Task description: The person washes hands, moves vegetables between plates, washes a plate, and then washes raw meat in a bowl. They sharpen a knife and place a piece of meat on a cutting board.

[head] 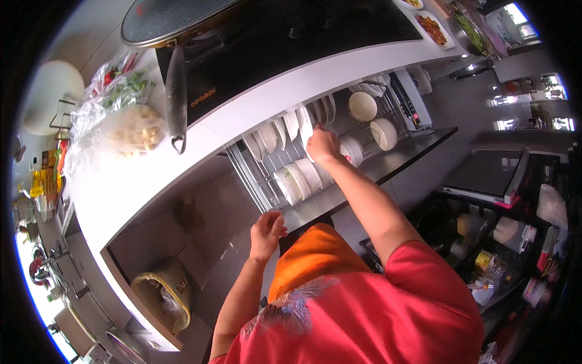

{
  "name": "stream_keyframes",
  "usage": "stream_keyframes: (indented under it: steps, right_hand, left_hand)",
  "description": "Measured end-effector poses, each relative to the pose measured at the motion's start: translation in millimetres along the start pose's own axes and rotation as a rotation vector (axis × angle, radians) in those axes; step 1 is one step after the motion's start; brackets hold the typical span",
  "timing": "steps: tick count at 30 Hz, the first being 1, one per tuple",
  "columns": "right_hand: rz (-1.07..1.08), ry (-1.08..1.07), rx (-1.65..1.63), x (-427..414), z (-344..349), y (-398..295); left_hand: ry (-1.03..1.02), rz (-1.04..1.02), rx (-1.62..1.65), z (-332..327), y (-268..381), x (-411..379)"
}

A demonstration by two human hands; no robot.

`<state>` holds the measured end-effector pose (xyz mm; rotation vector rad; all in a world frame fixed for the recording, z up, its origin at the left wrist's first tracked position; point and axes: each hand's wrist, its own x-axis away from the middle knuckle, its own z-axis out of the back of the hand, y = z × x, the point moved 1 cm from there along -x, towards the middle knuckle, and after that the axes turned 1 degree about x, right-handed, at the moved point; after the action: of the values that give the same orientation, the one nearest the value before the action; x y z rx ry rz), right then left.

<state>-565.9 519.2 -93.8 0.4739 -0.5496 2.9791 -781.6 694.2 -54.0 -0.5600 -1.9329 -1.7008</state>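
Observation:
My right hand reaches into a pulled-out wire dish drawer and grips the edge of a white plate standing on its side. More white plates stand upright to its left. Below them, white bowls are lined up on their sides along the drawer's front. Two cream bowls sit at the right part of the rack. My left hand hovers near the drawer's front left corner, fingers loosely curled, with nothing in it.
Above the drawer runs a white countertop with a black cooktop. A pan's handle juts over the counter. Plastic bags of vegetables lie to the left. A lined bin stands under the counter. An open drawer is at the right.

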Motion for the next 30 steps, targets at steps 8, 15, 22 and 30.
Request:
stream_keyframes:
  steps: [8,15,22,30]
  right_hand:
    - [-0.044,0.146,-0.059,-62.0,-58.3,4.3]
    - [-0.080,0.207,-0.094,-92.0,-102.3,9.2]
    - [-0.142,-0.081,-0.344,-80.4,-72.7,5.4]
    - [0.250,0.074,-0.452,11.8,-38.4,47.8]
  left_hand:
    - [0.043,0.064,0.113,1.8,-0.2,9.0]
    - [0.052,0.074,0.132,-4.2,15.9,14.6]
    - [0.087,0.071,0.182,0.7,23.9,19.0]
    - [0.103,-0.035,0.181,31.5,37.2,32.9]
